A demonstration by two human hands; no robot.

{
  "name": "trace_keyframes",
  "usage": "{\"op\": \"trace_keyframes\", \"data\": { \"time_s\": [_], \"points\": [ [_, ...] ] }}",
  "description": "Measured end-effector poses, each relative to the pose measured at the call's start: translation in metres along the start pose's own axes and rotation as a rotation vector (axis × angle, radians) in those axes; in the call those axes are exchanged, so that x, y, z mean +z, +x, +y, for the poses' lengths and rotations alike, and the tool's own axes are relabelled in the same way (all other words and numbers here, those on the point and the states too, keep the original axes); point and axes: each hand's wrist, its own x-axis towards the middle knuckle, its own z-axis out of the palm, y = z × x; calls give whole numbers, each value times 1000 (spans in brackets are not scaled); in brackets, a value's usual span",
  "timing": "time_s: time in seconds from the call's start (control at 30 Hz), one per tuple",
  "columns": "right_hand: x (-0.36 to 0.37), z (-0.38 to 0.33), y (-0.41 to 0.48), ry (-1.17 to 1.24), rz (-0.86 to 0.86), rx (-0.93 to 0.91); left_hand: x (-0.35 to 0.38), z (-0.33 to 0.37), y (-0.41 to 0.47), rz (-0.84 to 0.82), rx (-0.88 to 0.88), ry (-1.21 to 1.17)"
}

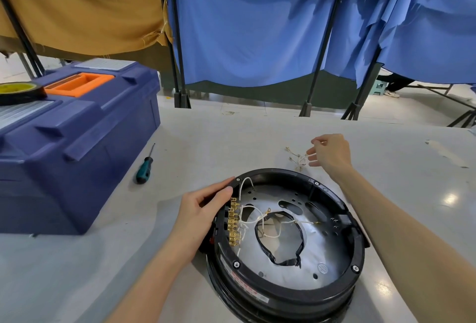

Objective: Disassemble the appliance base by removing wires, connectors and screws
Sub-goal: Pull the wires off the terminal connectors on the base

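Note:
The round black appliance base [358, 243] lies open side up on the grey table, with a silver metal plate inside. A row of brass connectors [234, 222] runs along its left inner rim, and white wires [260, 217] cross the plate. My left hand [203, 214] grips the base's left rim, thumb over the edge. My right hand [332, 152] hovers beyond the base, fingers spread, beside a small bundle of loose white wires [298, 159] lying on the table. Whether the fingertips touch the bundle is unclear.
A green-handled screwdriver [144, 168] lies left of the base. A large blue toolbox [77, 142] with an orange handle stands at the left, a tape roll [18, 92] on its lid. Blue and tan curtains on black stands hang behind the table.

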Motion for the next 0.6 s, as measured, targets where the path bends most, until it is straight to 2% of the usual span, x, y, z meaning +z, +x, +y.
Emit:
{"op": "trace_keyframes", "data": {
  "time_s": [0.17, 0.23, 0.4, 0.5, 0.6],
  "points": [
    [-10, -22, -27, 15, -54, -121, 0, 1, 0, 9, -13, -4],
    [-12, -39, -51, 33, -186, -230, 1, 1, 0, 9, -21, -3],
    [-7, -73, -124, -93, -714, -523, 1, 1, -1, 65, 8, -1],
    [0, -78, -154, -205, -845, -583, 1, 1, -1, 131, 80, 79],
    [3, -76, -168, -333, -854, -604, 2, 4, -3, 126, 70, 97]
  ]
}}
